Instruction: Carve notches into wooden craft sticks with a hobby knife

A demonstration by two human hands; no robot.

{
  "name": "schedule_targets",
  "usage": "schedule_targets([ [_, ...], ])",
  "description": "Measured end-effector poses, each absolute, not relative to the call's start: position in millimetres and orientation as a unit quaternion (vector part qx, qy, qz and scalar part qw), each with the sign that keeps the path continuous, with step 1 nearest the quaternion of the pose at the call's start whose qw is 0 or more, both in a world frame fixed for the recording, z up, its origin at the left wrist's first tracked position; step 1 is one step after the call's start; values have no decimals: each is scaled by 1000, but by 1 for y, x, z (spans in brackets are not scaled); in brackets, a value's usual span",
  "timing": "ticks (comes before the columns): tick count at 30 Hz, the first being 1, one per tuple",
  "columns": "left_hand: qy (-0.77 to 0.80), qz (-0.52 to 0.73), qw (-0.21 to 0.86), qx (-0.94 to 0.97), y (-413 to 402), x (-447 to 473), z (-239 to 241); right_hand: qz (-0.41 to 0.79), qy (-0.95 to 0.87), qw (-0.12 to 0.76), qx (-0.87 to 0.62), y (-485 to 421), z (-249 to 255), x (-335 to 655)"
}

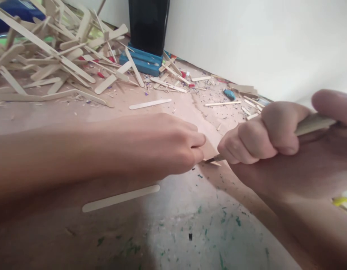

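My left hand is closed and held low over the table, its fingers pinched on a thin wooden stick. Just a short end of that stick shows; the fingers hide the rest. My right hand wraps in a fist round the pale handle of a craft knife. Its narrow dark tip comes out below the little finger and meets the stick beside my left fingertips. One loose craft stick lies in front of my left forearm, and another craft stick lies beyond the hand.
A large heap of craft sticks fills the back left. Behind, a black phone-like slab stands upright in a blue holder. Shavings and a small blue lump lie near the white wall. Green specks mark the tabletop.
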State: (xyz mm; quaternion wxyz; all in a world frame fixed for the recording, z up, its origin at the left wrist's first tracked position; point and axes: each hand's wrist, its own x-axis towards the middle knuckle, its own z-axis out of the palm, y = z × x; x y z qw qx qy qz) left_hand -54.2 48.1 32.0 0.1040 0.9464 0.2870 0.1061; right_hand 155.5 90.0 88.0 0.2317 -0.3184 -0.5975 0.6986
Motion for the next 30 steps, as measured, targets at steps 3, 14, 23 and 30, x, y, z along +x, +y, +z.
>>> schedule_targets([
  [3, 313, 166, 102, 929, 48, -52, 24, 682, -605, 199, -359, 89, 95, 151],
  [14, 342, 228, 185, 893, 59, -55, 7, 630, -635, 299, -333, 102, 83, 163],
  [23, 361, 200, 187, 892, 61, -52, 10, 591, -670, 301, -333, 99, 82, 154],
  [30, 376, 135, 167, 902, 58, -46, 22, 606, -717, 156, -307, 109, 89, 161],
])
